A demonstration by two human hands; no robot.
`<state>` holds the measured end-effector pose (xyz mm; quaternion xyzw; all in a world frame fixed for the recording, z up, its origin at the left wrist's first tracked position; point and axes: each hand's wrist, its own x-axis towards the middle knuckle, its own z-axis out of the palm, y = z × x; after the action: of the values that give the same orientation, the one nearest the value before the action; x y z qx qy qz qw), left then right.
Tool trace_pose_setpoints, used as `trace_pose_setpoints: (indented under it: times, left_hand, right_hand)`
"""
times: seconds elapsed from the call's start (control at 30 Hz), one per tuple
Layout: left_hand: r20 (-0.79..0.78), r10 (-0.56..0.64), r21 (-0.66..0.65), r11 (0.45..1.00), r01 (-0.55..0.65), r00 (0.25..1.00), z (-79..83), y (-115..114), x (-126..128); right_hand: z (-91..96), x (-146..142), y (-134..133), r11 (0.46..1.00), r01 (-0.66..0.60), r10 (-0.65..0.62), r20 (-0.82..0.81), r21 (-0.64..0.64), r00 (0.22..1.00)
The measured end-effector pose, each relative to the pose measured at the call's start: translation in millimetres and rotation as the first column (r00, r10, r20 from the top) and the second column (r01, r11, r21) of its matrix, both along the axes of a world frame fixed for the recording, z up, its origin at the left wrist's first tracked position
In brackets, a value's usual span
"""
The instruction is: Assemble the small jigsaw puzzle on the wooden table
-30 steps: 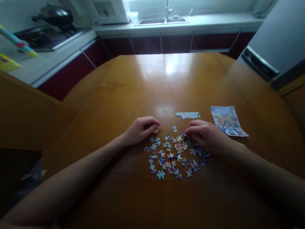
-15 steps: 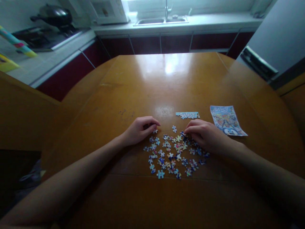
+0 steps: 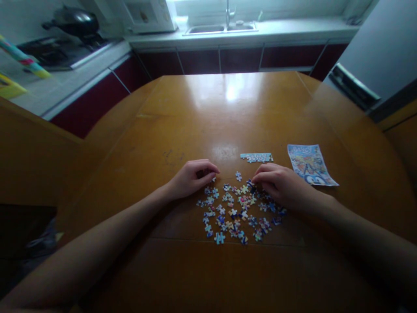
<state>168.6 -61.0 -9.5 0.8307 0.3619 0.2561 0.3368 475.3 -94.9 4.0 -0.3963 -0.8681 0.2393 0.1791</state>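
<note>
Many small jigsaw puzzle pieces (image 3: 233, 213) lie loose on the wooden table between my hands. My left hand (image 3: 194, 177) rests at their upper left, fingers curled in and thumb close to the index finger; a pale puzzle piece (image 3: 213, 179) peeks out under the thumb tip. On the other side, my right hand (image 3: 276, 180) has its thumb and fingertips closed at a dark blue puzzle piece (image 3: 250, 183), partly hidden by the fingers. A lone puzzle piece (image 3: 239, 176) lies between the hands. Beyond the right hand is a joined strip of puzzle pieces (image 3: 256, 157) with pale lettering.
A printed picture sheet (image 3: 309, 163) lies right of the joined strip. The wooden table (image 3: 208, 117) stretches ahead to a counter with a sink (image 3: 224, 28). At the left stand a stove and a dark wok (image 3: 74, 21); a fridge (image 3: 374, 48) is at the right.
The pale piece at my left thumb has shifted very slightly right and shows less. My right hand stays in place.
</note>
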Motion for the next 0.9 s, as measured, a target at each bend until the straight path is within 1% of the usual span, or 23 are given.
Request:
trace_pose_setpoints:
  times: [0.13,0.3,0.57,0.9]
  left_hand:
    - [0.010,-0.028,0.001,1.000,0.028,1.000,2.4,-0.6,1.2]
    - [0.008,-0.050,0.006,0.999,0.050,0.999,1.5,-1.0,1.5]
    - [0.013,-0.053,0.025,0.998,0.053,0.998,4.1,-0.8,2.4]
    - [0.001,-0.043,0.023,0.999,0.043,0.999,1.9,1.4,1.6]
  right_hand:
    - [0.6,-0.4,-0.4,1.000,0.008,-0.008,-0.010,-0.003,1.000]
    - [0.5,-0.8,-0.4,1.000,0.008,-0.008,-0.011,0.001,1.000]
    - [-1.4,0.0,-0.2,1.000,0.005,-0.005,-0.008,0.004,1.000]
    - [-1.9,-0.1,0.8,1.000,-0.003,0.003,-0.002,0.005,1.000]
